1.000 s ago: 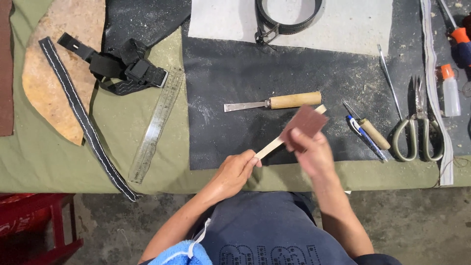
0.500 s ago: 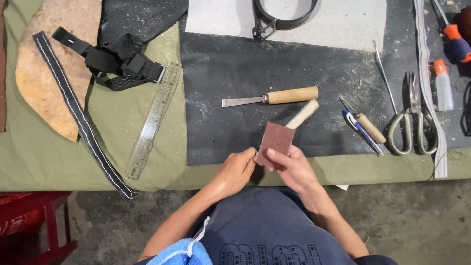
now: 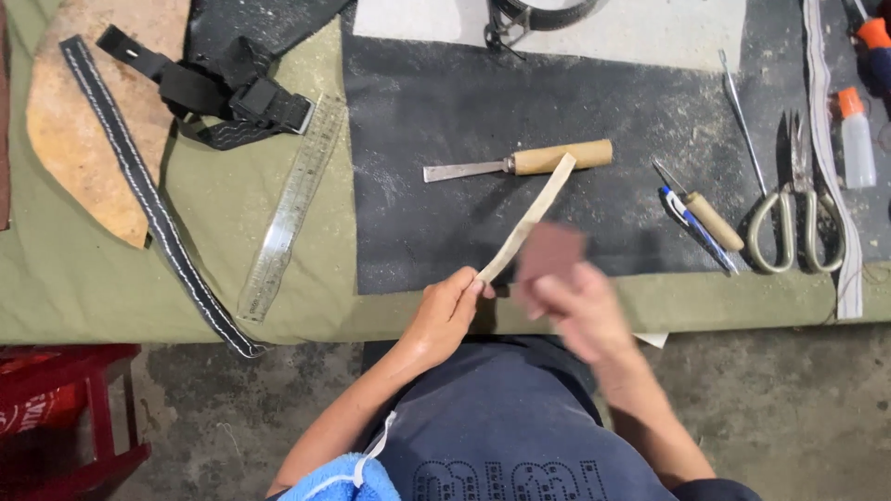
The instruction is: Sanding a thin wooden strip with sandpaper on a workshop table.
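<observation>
left hand (image 3: 448, 311) pinching strip (image 3: 529, 218), sandpaper (image 3: 549, 252) beside

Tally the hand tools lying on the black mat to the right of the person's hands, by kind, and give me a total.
Wooden-handled chisel: 1
Wooden-handled awl: 1
Blue pen: 1
Scissors: 1
Thin metal rod: 1
Total: 5
</observation>
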